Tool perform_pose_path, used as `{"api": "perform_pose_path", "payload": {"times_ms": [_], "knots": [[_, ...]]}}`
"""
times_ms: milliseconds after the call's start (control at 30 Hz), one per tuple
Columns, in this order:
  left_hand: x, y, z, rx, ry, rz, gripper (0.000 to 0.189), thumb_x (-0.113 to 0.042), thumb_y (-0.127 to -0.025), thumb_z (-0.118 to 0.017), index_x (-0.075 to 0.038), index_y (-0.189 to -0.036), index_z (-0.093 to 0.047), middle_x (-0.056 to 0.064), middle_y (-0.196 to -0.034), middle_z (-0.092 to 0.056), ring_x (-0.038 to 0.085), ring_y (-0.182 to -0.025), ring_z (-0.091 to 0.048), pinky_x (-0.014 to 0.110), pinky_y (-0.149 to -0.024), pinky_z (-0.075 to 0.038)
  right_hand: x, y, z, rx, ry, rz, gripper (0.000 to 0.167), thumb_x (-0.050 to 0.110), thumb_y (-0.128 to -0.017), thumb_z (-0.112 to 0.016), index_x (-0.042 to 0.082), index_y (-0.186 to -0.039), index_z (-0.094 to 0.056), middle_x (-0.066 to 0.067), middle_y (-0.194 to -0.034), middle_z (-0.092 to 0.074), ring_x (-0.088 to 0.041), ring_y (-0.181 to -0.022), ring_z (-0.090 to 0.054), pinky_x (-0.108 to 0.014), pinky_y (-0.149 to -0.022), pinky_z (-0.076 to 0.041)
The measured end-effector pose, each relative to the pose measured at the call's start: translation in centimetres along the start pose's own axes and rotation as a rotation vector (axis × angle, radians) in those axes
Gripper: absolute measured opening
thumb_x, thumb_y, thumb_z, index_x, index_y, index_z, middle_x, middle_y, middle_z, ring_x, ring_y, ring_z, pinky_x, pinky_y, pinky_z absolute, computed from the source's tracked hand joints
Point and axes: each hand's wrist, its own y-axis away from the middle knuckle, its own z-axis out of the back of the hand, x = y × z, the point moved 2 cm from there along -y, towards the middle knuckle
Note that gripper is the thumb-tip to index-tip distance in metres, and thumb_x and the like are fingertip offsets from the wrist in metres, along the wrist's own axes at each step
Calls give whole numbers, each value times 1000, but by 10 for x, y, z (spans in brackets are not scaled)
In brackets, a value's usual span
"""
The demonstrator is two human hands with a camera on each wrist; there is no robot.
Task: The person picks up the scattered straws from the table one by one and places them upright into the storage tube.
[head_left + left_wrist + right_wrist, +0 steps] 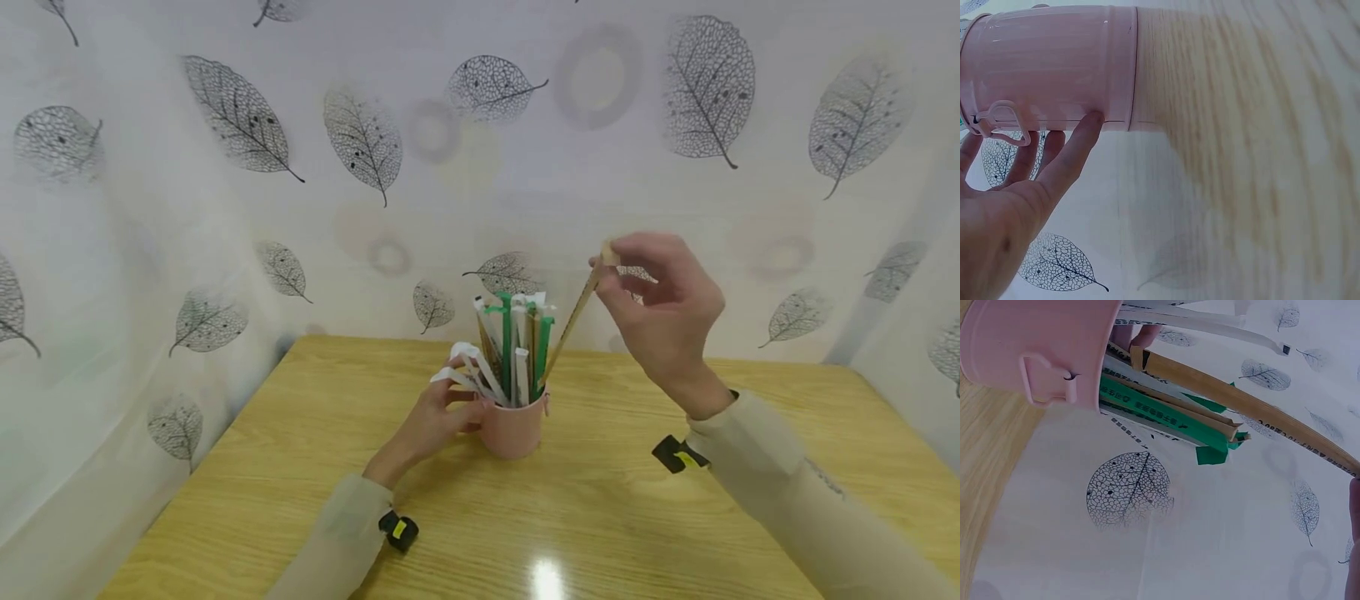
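Note:
A pink metal bucket [512, 432] with small side handles holds several paper-wrapped straws, white, green and brown. My left hand [431, 425] holds the bucket's left side near the rim. One finger [1088, 125] presses on its wall in the left wrist view, and the other fingers pass partly behind it. White wrapped straws [480, 375] lean out over this hand. To the right and higher, my right hand [667, 304] pinches the upper end of a brown paper-wrapped straw [573, 321] between thumb and fingers. That straw slants; its lower end is at the bucket's rim.
The bucket stands on a wood-grain table [622, 500]. Behind it hangs a pale curtain [480, 183] printed with dark leaves, reaching round both sides. Green-wrapped straws [1160, 415] stick out of the bucket in the right wrist view.

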Motion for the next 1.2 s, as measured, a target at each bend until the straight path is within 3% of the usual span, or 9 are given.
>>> {"api": "perform_pose_path", "payload": {"times_ms": [200,367,467,767,1200], "knots": [[0,0,1,-3,-3,-1,63,-13,-99,-65,-22,-154,-35,19,-149,-47,44,-130,-56,49,-86,-64,-8,12,-8,133,74,21,21,-21,-78,-66,-19,-99,-67,-27,-97,-68,-11,-91,-73,-22,-77,-63],[-1,-1,1,-1,12,4,60,-14,-98,-65,-27,-150,-39,14,-148,-48,41,-129,-57,50,-86,-64,-16,24,-11,222,101,39,23,-20,-78,-66,-17,-101,-69,-30,-98,-66,-7,-97,-72,-19,-75,-62],[-1,-1,1,7,13,-7,61,-13,-98,-65,-25,-151,-37,17,-146,-49,41,-128,-57,50,-86,-63,-20,33,-11,272,122,30,24,-20,-79,-67,-16,-102,-69,-30,-99,-67,-6,-100,-71,-19,-75,-62],[1,-1,1,10,1,-9,62,-12,-99,-64,-20,-153,-35,22,-145,-49,43,-128,-56,50,-87,-63,-24,61,-10,350,147,-38,36,-29,-72,-70,-12,-103,-70,-25,-100,-68,-3,-102,-69,-18,-74,-62],[-2,-1,1,8,-6,-1,58,-14,-99,-65,-26,-149,-38,16,-147,-48,42,-129,-57,52,-85,-63,-32,89,-2,431,219,-88,30,-20,-77,-72,-8,-105,-71,-20,-102,-69,-3,-100,-69,-15,-74,-61]]}}
